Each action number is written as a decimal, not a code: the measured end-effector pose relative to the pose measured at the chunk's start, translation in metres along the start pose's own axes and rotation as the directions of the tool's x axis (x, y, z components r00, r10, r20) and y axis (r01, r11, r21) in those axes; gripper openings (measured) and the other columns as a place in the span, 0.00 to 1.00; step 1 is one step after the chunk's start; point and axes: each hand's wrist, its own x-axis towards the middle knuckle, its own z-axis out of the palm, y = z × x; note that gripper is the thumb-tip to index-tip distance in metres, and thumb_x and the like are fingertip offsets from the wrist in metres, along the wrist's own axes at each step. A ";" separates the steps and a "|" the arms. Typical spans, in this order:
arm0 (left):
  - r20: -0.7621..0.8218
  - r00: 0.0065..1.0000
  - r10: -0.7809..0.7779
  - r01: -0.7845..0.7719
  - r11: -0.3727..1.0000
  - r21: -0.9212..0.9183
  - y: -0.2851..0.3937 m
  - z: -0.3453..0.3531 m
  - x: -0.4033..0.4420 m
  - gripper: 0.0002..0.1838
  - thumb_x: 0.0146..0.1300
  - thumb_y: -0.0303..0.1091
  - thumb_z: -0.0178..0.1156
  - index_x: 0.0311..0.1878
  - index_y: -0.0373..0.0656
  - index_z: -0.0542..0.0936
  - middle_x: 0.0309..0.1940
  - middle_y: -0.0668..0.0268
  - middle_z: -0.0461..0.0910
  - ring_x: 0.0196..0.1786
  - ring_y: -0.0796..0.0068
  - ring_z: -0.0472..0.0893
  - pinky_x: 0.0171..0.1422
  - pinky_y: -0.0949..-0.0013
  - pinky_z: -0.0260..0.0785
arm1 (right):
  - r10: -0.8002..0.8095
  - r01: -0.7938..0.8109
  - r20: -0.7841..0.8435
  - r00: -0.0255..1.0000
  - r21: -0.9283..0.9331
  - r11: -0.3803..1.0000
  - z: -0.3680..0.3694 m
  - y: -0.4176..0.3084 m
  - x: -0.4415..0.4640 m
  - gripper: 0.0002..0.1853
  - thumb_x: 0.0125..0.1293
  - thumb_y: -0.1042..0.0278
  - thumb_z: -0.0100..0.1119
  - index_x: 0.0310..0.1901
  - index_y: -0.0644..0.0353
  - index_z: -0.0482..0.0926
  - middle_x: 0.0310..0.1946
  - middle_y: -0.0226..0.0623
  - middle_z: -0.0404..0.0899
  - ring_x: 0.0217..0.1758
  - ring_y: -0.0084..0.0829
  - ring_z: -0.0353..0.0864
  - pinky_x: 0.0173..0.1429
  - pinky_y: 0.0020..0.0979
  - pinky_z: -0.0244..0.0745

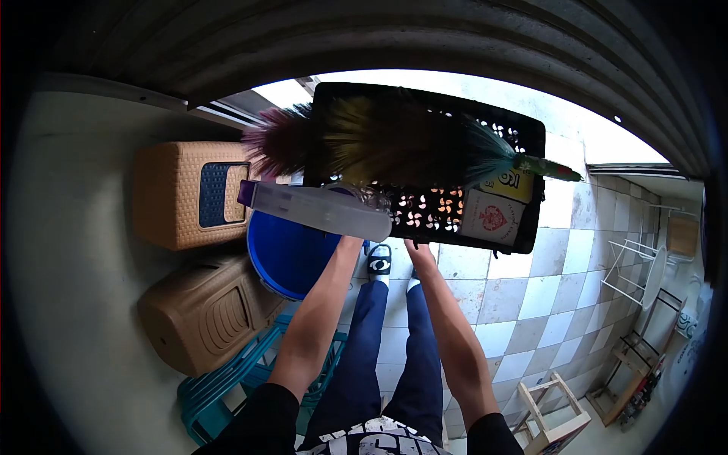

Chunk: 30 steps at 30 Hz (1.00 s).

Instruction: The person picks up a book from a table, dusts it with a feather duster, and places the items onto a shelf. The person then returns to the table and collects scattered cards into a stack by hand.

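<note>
Both my arms reach forward to the near side of a black plastic crate with a perforated bottom. My left hand is at its near edge, mostly hidden beneath a translucent bottle with a purple cap. My right hand is under the near rim, its fingers hidden by the crate. Across the crate lies a multicoloured duster, with its green handle sticking out on the right. A yellow box and a white card box with a red emblem lie in the crate's right part.
A blue bucket stands left of my legs, beside a tan woven bin, a brown stool and teal stools. Wooden frames and a white rack are at right. A shutter hangs overhead.
</note>
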 end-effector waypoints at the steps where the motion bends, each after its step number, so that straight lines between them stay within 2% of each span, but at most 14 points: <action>1: 0.025 1.000 -0.007 0.008 1.000 -0.026 -0.003 -0.002 0.000 0.20 0.74 0.46 0.49 0.62 0.46 0.73 0.56 0.64 0.76 0.59 0.66 0.75 0.66 0.61 0.68 | 0.078 -0.078 0.004 0.997 0.103 0.992 0.002 -0.001 0.000 0.27 0.70 0.67 0.53 0.70 0.57 0.65 0.72 0.40 0.61 0.75 0.39 0.57 0.78 0.40 0.48; 2: 0.042 0.999 -0.003 0.005 0.999 -0.034 -0.012 -0.011 -0.004 0.20 0.74 0.46 0.49 0.63 0.46 0.73 0.56 0.64 0.76 0.59 0.66 0.75 0.66 0.61 0.68 | 0.155 -0.155 0.016 0.988 0.204 0.966 -0.001 -0.012 0.003 0.27 0.70 0.67 0.54 0.70 0.57 0.65 0.72 0.39 0.61 0.75 0.38 0.57 0.78 0.39 0.48; 4: -0.099 0.981 0.169 -0.067 0.765 0.640 -0.021 0.010 -0.007 0.16 0.71 0.42 0.54 0.56 0.44 0.76 0.51 0.66 0.78 0.53 0.67 0.77 0.59 0.63 0.71 | 0.264 -0.263 -0.009 0.965 -0.113 0.958 -0.018 -0.044 0.003 0.26 0.66 0.68 0.57 0.66 0.58 0.69 0.68 0.43 0.65 0.72 0.43 0.61 0.75 0.42 0.54; 5: -0.088 0.959 0.270 -0.033 0.414 0.910 -0.015 0.041 -0.006 0.14 0.68 0.38 0.59 0.52 0.42 0.77 0.48 0.65 0.79 0.50 0.67 0.78 0.56 0.64 0.72 | 0.317 -0.311 -0.022 0.948 -0.265 0.913 -0.028 -0.066 0.004 0.25 0.64 0.68 0.59 0.63 0.58 0.71 0.66 0.45 0.68 0.70 0.46 0.63 0.73 0.43 0.57; 6: -0.104 0.986 0.134 0.109 -0.032 0.994 -0.002 0.067 -0.009 0.15 0.63 0.32 0.62 0.51 0.37 0.77 0.46 0.58 0.81 0.48 0.65 0.79 0.52 0.63 0.73 | 0.241 -0.227 -0.003 0.970 -0.350 0.909 -0.031 -0.063 0.005 0.25 0.60 0.69 0.62 0.61 0.58 0.73 0.64 0.48 0.69 0.68 0.53 0.64 0.71 0.49 0.57; 8: -0.406 0.912 -0.058 0.406 -0.002 0.914 0.003 0.099 -0.008 0.16 0.62 0.30 0.61 0.52 0.35 0.78 0.44 0.53 0.82 0.48 0.58 0.80 0.54 0.57 0.72 | 0.057 -0.077 -0.174 0.983 -0.108 0.991 -0.033 -0.075 0.002 0.22 0.55 0.74 0.63 0.54 0.64 0.77 0.52 0.50 0.77 0.56 0.52 0.74 0.63 0.46 0.67; 11: -0.106 0.962 0.253 0.156 -0.185 0.970 -0.010 0.138 -0.040 0.28 0.62 0.29 0.56 0.65 0.33 0.67 0.62 0.42 0.69 0.67 0.43 0.66 0.70 0.49 0.59 | -0.078 -0.030 -0.271 0.959 -0.373 0.927 -0.041 -0.075 -0.023 0.16 0.57 0.81 0.56 0.49 0.68 0.79 0.45 0.51 0.80 0.48 0.51 0.78 0.55 0.42 0.71; 12: -0.159 0.978 0.133 0.184 -0.198 0.963 -0.008 0.148 -0.057 0.33 0.61 0.27 0.56 0.70 0.33 0.59 0.69 0.41 0.59 0.72 0.40 0.58 0.74 0.51 0.54 | 0.069 -0.143 -0.190 0.979 -0.408 0.902 -0.050 -0.084 -0.039 0.16 0.58 0.81 0.54 0.49 0.65 0.79 0.44 0.49 0.79 0.49 0.47 0.79 0.53 0.40 0.71; 13: -0.160 0.987 0.030 0.162 -0.248 0.955 -0.012 0.138 -0.084 0.34 0.61 0.25 0.55 0.70 0.33 0.59 0.69 0.42 0.59 0.71 0.40 0.59 0.74 0.51 0.54 | -0.049 -0.025 -0.188 0.981 -0.376 0.926 -0.058 -0.083 -0.057 0.16 0.59 0.82 0.53 0.49 0.62 0.79 0.42 0.46 0.79 0.48 0.45 0.78 0.52 0.40 0.71; 17: -0.172 0.924 -0.341 0.091 -0.242 0.966 0.011 0.130 -0.174 0.34 0.57 0.24 0.57 0.70 0.42 0.63 0.68 0.49 0.62 0.71 0.46 0.61 0.75 0.51 0.56 | 0.314 -0.305 -0.019 0.949 -0.296 0.905 -0.086 -0.004 -0.192 0.11 0.63 0.75 0.51 0.45 0.63 0.81 0.37 0.49 0.81 0.41 0.49 0.81 0.47 0.42 0.76; 22: -0.533 0.708 -0.464 0.357 -0.416 0.837 0.069 0.104 -0.264 0.38 0.59 0.37 0.61 0.73 0.45 0.59 0.69 0.48 0.61 0.72 0.45 0.59 0.76 0.52 0.52 | 0.761 -0.825 -0.333 0.557 -0.117 0.552 -0.151 0.014 -0.352 0.14 0.59 0.69 0.54 0.43 0.60 0.86 0.29 0.40 0.86 0.32 0.32 0.86 0.41 0.32 0.80; 24: -0.649 0.605 -0.461 0.405 -0.524 0.749 0.098 0.106 -0.268 0.37 0.60 0.43 0.61 0.72 0.46 0.62 0.68 0.49 0.63 0.72 0.46 0.59 0.76 0.53 0.53 | 0.793 -0.856 -0.382 0.475 0.008 0.517 -0.172 0.029 -0.407 0.14 0.60 0.69 0.55 0.44 0.61 0.85 0.30 0.38 0.87 0.31 0.29 0.86 0.39 0.30 0.80; 28: -0.655 0.308 -0.690 0.190 -0.630 0.753 0.144 0.084 -0.240 0.29 0.61 0.47 0.59 0.64 0.45 0.75 0.61 0.51 0.76 0.64 0.53 0.74 0.68 0.56 0.66 | 0.842 -0.841 -0.372 0.391 0.226 0.491 -0.217 -0.040 -0.450 0.12 0.62 0.68 0.58 0.43 0.63 0.85 0.31 0.38 0.87 0.30 0.25 0.86 0.37 0.28 0.81; 30: -0.566 0.275 -0.777 -0.045 -0.598 0.800 0.155 0.091 -0.211 0.27 0.59 0.51 0.60 0.56 0.43 0.80 0.54 0.52 0.81 0.58 0.57 0.79 0.63 0.58 0.71 | 0.842 -0.786 -0.386 0.377 0.347 0.511 -0.222 -0.050 -0.467 0.11 0.62 0.67 0.61 0.41 0.63 0.86 0.31 0.37 0.87 0.30 0.25 0.86 0.38 0.28 0.81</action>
